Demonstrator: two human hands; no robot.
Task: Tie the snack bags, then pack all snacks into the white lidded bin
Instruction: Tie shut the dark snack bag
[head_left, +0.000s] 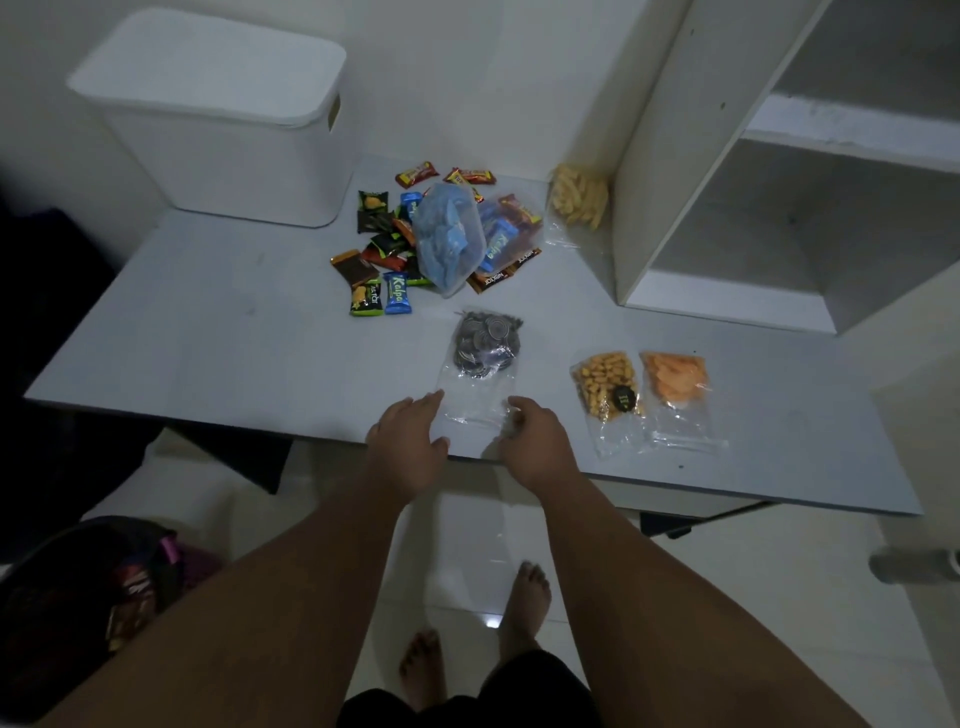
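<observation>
Clear plastic bag of dark round snacks (483, 345): between our hands.
Left hand (408, 441): relaxed, at its left edge.
Right hand (535, 441): pinching its near corner.

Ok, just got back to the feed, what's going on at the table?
A person has both hands at the open end of the bag of dark round snacks: left hand open beside it, right hand curled at its corner, grip unclear. It isn't tied yet. The yellow snack bag, orange snack bag, pale snack bag and wrapped snack pile lie untouched; the white bin is closed.
</observation>
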